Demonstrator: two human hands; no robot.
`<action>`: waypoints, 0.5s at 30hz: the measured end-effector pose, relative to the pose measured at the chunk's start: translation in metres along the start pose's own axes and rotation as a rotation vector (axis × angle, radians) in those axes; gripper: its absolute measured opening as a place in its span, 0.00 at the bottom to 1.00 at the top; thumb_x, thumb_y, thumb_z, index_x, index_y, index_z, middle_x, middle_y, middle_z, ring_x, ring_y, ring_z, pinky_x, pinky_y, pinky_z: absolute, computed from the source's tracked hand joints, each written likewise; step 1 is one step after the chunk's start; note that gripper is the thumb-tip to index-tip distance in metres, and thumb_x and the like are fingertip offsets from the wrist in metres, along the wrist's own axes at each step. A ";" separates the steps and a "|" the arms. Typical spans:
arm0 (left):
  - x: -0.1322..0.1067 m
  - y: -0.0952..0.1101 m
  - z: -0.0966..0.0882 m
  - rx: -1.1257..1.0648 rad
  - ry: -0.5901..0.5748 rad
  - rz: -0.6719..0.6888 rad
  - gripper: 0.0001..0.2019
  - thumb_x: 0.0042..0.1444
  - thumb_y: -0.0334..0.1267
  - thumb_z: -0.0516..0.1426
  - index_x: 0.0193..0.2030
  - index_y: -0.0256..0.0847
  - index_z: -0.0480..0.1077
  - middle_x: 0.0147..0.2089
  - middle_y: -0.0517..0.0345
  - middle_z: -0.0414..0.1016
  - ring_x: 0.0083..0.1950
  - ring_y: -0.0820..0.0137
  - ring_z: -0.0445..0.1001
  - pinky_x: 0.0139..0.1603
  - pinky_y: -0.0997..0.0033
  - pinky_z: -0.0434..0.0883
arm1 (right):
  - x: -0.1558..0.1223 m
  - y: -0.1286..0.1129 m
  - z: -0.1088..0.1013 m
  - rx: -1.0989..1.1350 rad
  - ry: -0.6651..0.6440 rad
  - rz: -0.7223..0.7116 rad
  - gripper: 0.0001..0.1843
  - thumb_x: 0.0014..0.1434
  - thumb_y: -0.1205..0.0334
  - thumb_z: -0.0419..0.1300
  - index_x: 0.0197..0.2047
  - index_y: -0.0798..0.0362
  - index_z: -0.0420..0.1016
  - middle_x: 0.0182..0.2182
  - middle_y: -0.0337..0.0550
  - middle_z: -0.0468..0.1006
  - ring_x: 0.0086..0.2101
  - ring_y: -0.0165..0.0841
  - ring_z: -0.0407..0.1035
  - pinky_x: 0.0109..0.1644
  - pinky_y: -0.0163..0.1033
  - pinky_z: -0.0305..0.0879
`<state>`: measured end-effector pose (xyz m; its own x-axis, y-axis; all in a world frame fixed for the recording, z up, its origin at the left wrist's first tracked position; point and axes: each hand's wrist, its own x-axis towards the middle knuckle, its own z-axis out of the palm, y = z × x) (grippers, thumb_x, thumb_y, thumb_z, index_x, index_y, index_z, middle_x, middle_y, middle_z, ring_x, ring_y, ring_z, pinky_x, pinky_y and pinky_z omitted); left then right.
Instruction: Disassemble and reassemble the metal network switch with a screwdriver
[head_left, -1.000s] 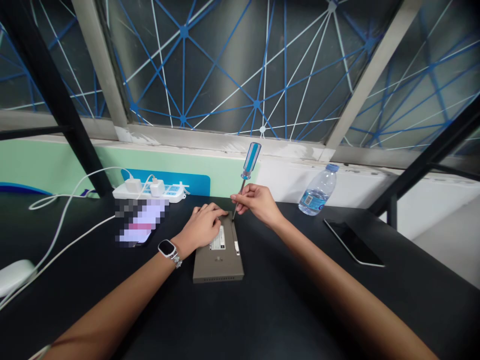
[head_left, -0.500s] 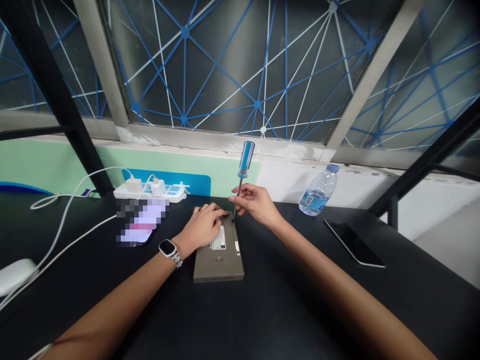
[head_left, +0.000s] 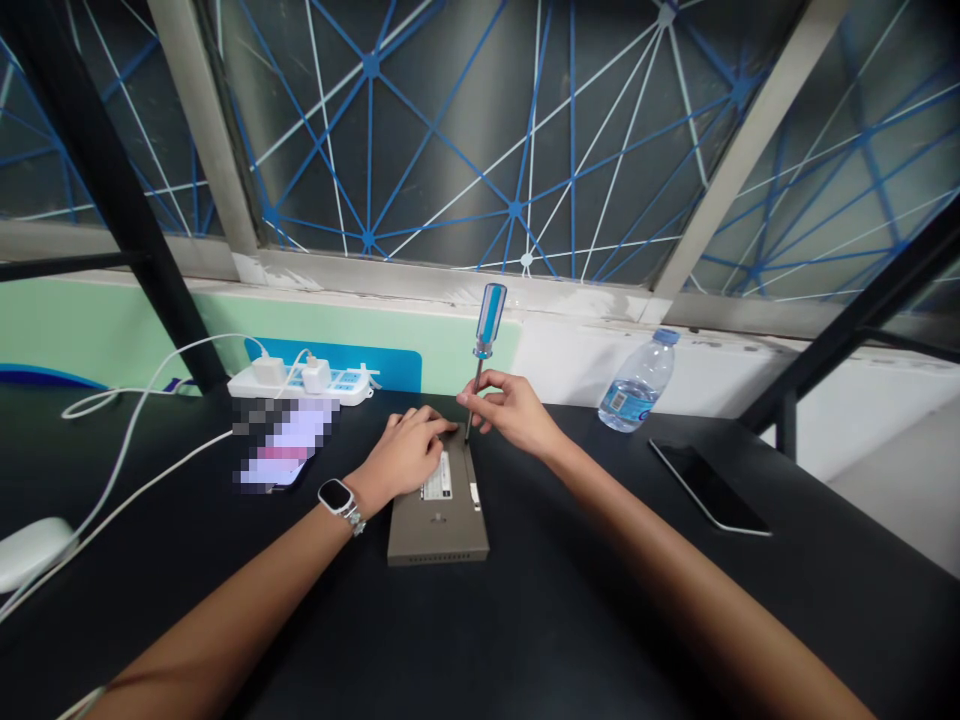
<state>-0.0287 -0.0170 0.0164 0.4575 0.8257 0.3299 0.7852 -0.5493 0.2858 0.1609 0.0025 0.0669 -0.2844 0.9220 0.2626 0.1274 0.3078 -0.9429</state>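
Note:
A flat grey-brown metal box (head_left: pixel 437 538) with a white label lies on the black tabletop. My left hand (head_left: pixel 409 450) rests on the box's far left part, fingers stretched out over its top. Between the thumb and fingers of my right hand (head_left: pixel 514 412) is the metal shaft of a screwdriver (head_left: pixel 490 318). Its clear-and-blue handle points up, leaning slightly right. The tip meets the box near its far right edge; whether it sits in a screw is too small to tell. A silver piece shows on the box's right edge.
A white power strip (head_left: pixel 341 388) with two plugged chargers and cables lies at the back left, a lit phone (head_left: pixel 289 445) before it. At the right are a water bottle (head_left: pixel 637 385) and a dark-screened phone (head_left: pixel 705 485). A white mouse-like object (head_left: pixel 34 552) is far left.
The screwdriver's handle has tipped slightly to the left, with my right fingers shifting a little on the shaft. My left hand and the box stay practically in place.

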 end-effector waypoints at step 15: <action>0.000 0.000 0.000 0.007 0.000 -0.002 0.22 0.61 0.29 0.47 0.56 0.50 0.71 0.50 0.53 0.71 0.50 0.59 0.68 0.49 0.56 0.62 | -0.001 -0.003 -0.004 0.094 -0.069 0.087 0.16 0.52 0.51 0.68 0.34 0.55 0.74 0.34 0.44 0.80 0.23 0.27 0.73 0.20 0.30 0.69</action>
<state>-0.0285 -0.0169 0.0161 0.4564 0.8267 0.3290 0.7888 -0.5470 0.2802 0.1647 0.0016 0.0707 -0.3415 0.9249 0.1669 0.0656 0.2006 -0.9775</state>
